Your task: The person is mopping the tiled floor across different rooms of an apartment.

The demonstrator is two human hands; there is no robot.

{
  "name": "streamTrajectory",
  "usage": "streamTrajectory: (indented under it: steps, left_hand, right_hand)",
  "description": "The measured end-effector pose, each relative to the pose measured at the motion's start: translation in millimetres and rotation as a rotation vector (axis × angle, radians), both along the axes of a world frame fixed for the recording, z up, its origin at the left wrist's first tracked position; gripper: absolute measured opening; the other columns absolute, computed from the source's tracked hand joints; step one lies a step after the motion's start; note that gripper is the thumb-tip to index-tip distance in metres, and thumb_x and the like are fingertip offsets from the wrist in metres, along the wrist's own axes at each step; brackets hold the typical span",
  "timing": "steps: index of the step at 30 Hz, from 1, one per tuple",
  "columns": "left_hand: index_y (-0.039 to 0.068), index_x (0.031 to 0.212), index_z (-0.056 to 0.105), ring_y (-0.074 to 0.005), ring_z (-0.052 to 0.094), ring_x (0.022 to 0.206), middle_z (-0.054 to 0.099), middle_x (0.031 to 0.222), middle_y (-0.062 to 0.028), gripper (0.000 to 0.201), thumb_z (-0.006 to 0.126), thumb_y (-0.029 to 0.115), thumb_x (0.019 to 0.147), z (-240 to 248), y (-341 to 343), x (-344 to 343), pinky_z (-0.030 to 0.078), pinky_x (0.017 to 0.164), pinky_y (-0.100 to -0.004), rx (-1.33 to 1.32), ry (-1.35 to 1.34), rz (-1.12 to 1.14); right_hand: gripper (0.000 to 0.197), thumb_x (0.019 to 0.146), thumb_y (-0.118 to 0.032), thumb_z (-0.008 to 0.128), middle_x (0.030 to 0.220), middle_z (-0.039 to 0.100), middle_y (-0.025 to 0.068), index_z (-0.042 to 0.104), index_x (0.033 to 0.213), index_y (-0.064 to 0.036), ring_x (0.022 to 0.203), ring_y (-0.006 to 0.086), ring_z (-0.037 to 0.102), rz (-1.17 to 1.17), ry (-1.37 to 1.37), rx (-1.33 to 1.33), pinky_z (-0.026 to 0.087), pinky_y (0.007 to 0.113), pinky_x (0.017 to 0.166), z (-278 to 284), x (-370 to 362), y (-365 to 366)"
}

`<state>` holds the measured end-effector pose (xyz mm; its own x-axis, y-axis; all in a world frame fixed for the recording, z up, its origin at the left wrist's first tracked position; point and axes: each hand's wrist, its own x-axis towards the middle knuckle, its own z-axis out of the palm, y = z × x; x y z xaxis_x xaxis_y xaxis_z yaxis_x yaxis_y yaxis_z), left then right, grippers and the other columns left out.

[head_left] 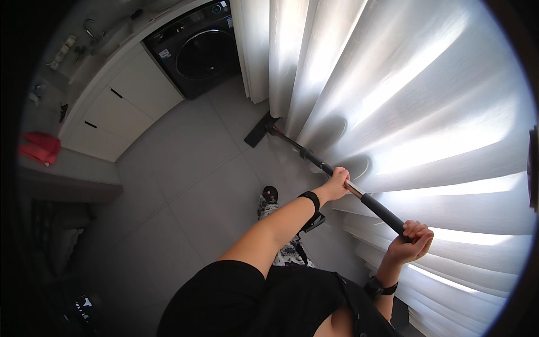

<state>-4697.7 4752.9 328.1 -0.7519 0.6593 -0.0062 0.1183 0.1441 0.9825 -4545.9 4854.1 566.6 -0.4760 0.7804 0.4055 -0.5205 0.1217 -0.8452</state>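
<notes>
A flat mop point(386, 214) with a black and metal pole slants across the view. Its dark flat head point(259, 131) rests on the grey floor by the curtain's hem. My left hand point(336, 184) is closed round the middle of the pole. Further back, my right hand point(411, 242) wraps the end of the black grip. Dark bands circle both wrists. Beside the pole hangs a long white curtain point(337, 73), its folds close to the mop.
A dark front-loading washing machine point(205, 53) stands at the far end. White cabinets point(123, 92) run along the left under a counter with a tap point(91, 29). A red cloth point(40, 147) lies on the left. My shod foot point(270, 194) stands on the tiled floor point(185, 185).
</notes>
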Motion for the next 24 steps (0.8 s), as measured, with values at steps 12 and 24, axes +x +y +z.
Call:
streamTrajectory:
  steps: [12,24]
  left_hand:
    - [0.005,0.093,0.046,-0.0343,0.052,0.093,0.045,0.11,-0.0136,0.023,0.06,-0.001,0.076,89,-140,-204,0.044,0.081,-0.0367,-0.153,0.059,0.128]
    - [0.017,0.091,0.056,-0.0322,0.053,0.103,0.057,0.104,-0.0039,0.024,0.071,0.019,0.072,99,-235,-363,0.039,0.097,-0.0485,-0.443,0.082,0.143]
  right_hand:
    - [0.037,0.101,-0.027,0.037,0.059,0.042,0.0052,0.039,0.071,-0.006,0.05,0.0139,0.04,0.369,0.007,0.255,0.04,0.03,0.056,98,-205,-139]
    - [0.036,0.096,-0.029,0.051,0.057,0.04,0.0023,0.04,0.068,-0.0084,0.046,0.0129,0.037,0.636,0.065,0.309,0.033,0.028,0.047,140,-364,-217]
